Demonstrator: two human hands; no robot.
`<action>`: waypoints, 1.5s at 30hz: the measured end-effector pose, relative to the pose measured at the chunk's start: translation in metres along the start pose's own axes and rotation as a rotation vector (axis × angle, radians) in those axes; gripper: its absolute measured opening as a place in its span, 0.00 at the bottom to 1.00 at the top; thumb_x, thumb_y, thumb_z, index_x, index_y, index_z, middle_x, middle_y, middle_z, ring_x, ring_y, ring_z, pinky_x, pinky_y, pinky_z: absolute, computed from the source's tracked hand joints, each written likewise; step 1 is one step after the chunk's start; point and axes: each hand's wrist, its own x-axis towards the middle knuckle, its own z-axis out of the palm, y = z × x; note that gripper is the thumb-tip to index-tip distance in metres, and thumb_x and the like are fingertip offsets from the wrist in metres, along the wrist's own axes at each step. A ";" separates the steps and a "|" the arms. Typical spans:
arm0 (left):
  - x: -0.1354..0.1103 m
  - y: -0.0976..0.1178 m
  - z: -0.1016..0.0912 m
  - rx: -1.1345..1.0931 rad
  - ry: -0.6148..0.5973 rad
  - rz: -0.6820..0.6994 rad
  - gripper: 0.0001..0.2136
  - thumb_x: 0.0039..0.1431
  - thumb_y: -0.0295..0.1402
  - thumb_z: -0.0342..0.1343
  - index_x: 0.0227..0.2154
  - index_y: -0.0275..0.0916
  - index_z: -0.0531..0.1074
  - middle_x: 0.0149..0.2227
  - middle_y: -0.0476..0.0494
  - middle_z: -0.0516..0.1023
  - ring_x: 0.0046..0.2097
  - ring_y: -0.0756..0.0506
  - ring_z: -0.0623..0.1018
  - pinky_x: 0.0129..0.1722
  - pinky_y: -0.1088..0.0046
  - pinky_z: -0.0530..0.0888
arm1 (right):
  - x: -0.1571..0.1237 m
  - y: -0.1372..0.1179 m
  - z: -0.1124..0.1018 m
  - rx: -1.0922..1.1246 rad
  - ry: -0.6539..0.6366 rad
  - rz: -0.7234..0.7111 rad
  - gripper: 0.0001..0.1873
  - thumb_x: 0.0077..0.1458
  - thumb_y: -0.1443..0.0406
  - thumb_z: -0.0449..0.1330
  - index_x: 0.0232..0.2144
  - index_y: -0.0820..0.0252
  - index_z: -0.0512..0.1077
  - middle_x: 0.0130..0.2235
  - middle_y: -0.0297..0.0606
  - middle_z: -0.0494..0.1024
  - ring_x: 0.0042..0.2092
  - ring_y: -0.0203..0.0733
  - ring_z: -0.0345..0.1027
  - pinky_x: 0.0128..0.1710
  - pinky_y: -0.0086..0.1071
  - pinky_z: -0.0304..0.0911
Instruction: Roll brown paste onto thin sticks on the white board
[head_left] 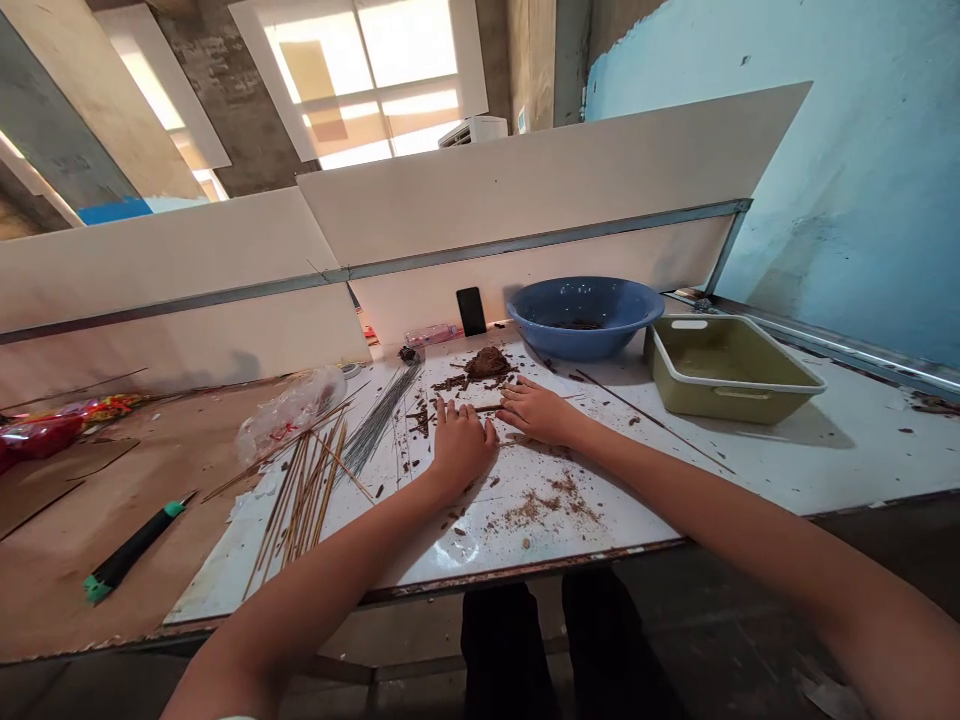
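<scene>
My left hand (461,440) lies palm down on the white board (450,550), fingers stretched forward. Close beside it, my right hand (536,410) is also flat, its fingers pointing left. A thin brown-coated stick (487,408) shows between the two hands and seems to pass beneath their fingers; a thin end sticks out to the right. Just beyond the fingers sits a dark brown lump of paste-like material (487,362), with crumbs around it. Brown powder (555,500) is scattered nearer the front edge.
Thin bamboo sticks (304,495) and grey wires (382,420) lie at left, near a plastic bag (289,410). A black-and-green tool (139,550) rests on the brown surface. Behind stand a phone (471,311), a blue basin (585,335) and an olive tub (735,395). One long stick (652,418) lies right.
</scene>
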 end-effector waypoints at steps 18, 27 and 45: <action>0.003 -0.002 -0.001 -0.033 -0.123 -0.086 0.34 0.79 0.42 0.44 0.77 0.22 0.65 0.79 0.25 0.65 0.82 0.27 0.60 0.81 0.44 0.56 | 0.001 0.005 0.013 -0.048 0.012 0.075 0.23 0.79 0.57 0.57 0.66 0.61 0.80 0.69 0.61 0.79 0.73 0.64 0.71 0.74 0.65 0.62; -0.001 -0.001 -0.006 0.017 -0.091 -0.040 0.33 0.79 0.43 0.43 0.72 0.20 0.71 0.72 0.20 0.75 0.79 0.28 0.66 0.83 0.47 0.51 | -0.002 0.010 0.009 -0.046 0.005 0.058 0.22 0.81 0.58 0.54 0.62 0.61 0.83 0.68 0.57 0.80 0.72 0.60 0.71 0.75 0.58 0.61; 0.002 -0.009 0.000 -0.075 -0.017 0.040 0.30 0.79 0.40 0.43 0.72 0.26 0.71 0.73 0.23 0.75 0.79 0.30 0.67 0.83 0.42 0.51 | -0.005 0.011 0.004 0.132 0.099 0.024 0.17 0.76 0.63 0.59 0.57 0.61 0.84 0.67 0.56 0.82 0.69 0.59 0.75 0.75 0.59 0.64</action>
